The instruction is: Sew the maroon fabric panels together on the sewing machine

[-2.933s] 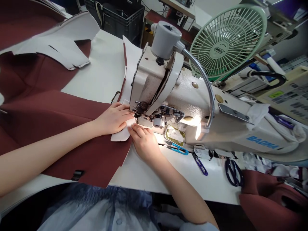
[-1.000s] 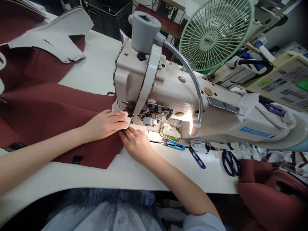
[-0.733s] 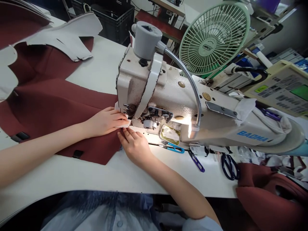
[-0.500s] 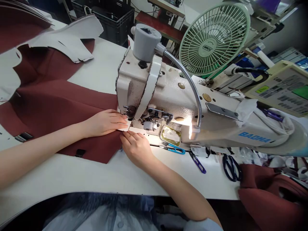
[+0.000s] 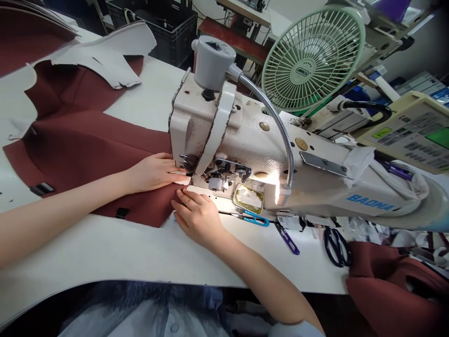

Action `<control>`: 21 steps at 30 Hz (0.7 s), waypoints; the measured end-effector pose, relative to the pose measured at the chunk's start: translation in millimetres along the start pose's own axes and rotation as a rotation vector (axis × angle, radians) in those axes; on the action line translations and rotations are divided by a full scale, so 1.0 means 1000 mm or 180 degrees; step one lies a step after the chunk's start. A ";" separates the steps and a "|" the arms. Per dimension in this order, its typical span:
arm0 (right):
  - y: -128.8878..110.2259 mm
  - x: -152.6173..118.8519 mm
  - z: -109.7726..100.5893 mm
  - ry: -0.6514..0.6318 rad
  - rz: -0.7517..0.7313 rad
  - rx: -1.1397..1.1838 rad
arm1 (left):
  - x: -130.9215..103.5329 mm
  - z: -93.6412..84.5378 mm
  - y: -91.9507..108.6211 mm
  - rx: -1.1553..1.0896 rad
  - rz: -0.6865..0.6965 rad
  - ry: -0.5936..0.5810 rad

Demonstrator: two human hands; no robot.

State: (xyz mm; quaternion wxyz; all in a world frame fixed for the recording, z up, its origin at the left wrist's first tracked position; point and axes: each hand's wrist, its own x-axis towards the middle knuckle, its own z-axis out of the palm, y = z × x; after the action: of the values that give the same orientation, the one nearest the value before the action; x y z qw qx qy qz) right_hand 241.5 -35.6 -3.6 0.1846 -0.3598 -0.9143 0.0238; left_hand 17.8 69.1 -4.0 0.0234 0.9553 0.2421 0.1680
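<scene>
A maroon fabric piece lies on the table, with its right edge at the needle area of a sewing machine. My left hand rests flat on it, fingers stretched toward the needle area. Under those fingertips a small white piece shows only in part. My right hand is at the fabric's near right corner, fingers bent and closed on its edge; the thumb is mostly hidden. Black tabs sit along the fabric's near edge. The needle itself is hidden.
Blue thread snips, purple thread snips and dark-handled scissors lie right of my right hand. A green fan stands behind the machine. White cut pieces lie at back left, more maroon fabric at right.
The maroon fabric has slid away from me and slightly right, its black tabs moving with it. My left hand has shifted a little, and less of the white piece shows. My right hand moved slightly left.
</scene>
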 end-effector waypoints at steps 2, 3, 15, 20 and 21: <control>0.002 0.000 -0.001 -0.0086 0.0041 0.0032 | 0.001 0.000 -0.002 -0.0019 0.0068 0.0034; 0.003 0.001 -0.002 -0.0100 0.0067 0.0040 | 0.002 0.000 -0.003 -0.0033 0.0126 0.0068; 0.008 0.006 -0.001 -0.0288 0.0286 -0.0150 | 0.008 0.001 -0.002 -0.0010 0.0164 0.0152; 0.009 0.009 -0.002 -0.0415 0.0371 -0.0090 | 0.009 0.010 0.004 0.0386 0.0240 -0.0008; 0.009 0.009 -0.002 -0.0423 0.0378 -0.0071 | 0.010 0.011 0.007 0.0443 0.0227 -0.0037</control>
State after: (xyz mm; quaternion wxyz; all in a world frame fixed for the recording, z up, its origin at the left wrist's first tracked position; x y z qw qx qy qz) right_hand 241.9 -23.1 -0.3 0.1178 -0.4131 -0.9017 0.0483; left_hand 32.6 68.1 -10.1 -0.0477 0.9636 0.2188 0.1459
